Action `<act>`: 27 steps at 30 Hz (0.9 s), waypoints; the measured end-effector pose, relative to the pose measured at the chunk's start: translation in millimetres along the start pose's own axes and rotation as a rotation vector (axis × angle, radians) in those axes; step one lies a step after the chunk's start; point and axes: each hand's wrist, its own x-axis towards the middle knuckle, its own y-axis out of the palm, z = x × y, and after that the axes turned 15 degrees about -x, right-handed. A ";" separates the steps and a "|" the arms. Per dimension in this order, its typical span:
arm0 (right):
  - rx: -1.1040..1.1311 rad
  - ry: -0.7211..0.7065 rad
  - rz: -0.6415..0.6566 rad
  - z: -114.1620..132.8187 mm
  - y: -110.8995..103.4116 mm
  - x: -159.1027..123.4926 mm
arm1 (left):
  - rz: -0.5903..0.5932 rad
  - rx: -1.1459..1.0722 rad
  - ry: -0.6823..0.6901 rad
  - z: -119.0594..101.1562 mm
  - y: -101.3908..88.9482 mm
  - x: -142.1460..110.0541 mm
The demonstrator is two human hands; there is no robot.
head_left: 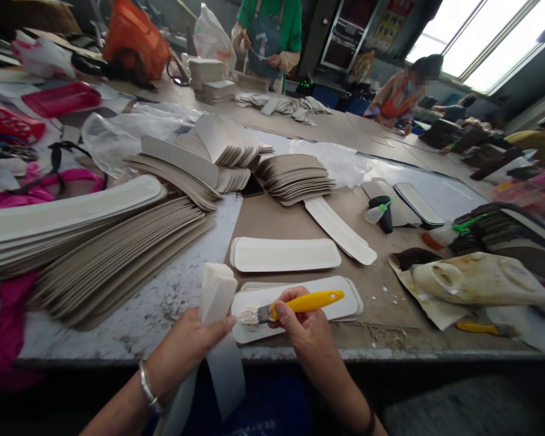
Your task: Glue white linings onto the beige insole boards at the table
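Note:
My left hand is closed around a bundle of white strips, whose ends hang below the table edge. In my right hand is a paintbrush with a yellow handle. Its white-coated bristles are over the left end of a stack of long white panels with rounded corners; whether they touch cannot be made out. Just behind lies another white panel on the brown board. A further narrow panel lies slanted at its right.
Fanned piles of grey-white panels cover the left side. More stacks stand behind. At right are a cut-open plastic jug, a second yellow brush and a squeeze bottle. A co-worker in green stands across the table.

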 end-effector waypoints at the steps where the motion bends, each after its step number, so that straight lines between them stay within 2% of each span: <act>1: -0.038 -0.009 -0.022 -2.8 1.0 -0.8 | 0.005 0.006 0.011 0.6 -0.9 0.1; 4: -0.242 -0.069 -0.186 -12.5 -9.1 -4.1 | 0.027 0.013 0.027 2.7 -3.2 1.1; 9: -0.636 -0.186 -0.500 -19.0 -51.1 -10.9 | 0.005 0.066 0.069 10.1 -6.8 2.0; 13: -0.838 -0.272 -0.652 -15.2 -78.0 -17.8 | -0.039 0.004 0.046 18.8 -9.9 5.6; 16: -0.951 -0.364 -0.708 -16.3 -85.2 -22.0 | -0.053 -0.032 0.004 23.3 -10.8 8.7; 19: -1.067 -0.465 -0.654 -23.5 -77.5 -22.9 | -0.098 -0.060 0.002 25.3 -8.1 8.5; 22: -1.100 -0.566 -0.569 -27.9 -54.4 -23.7 | -0.157 -0.098 0.041 24.9 -3.3 5.7; 24: -1.017 -0.603 -0.521 -24.6 -33.5 -26.4 | -0.168 -0.112 0.025 23.6 -0.9 4.3; 27: -0.741 -0.611 -0.458 -13.3 -2.1 -31.8 | -0.154 -0.123 -0.012 21.5 -0.4 4.4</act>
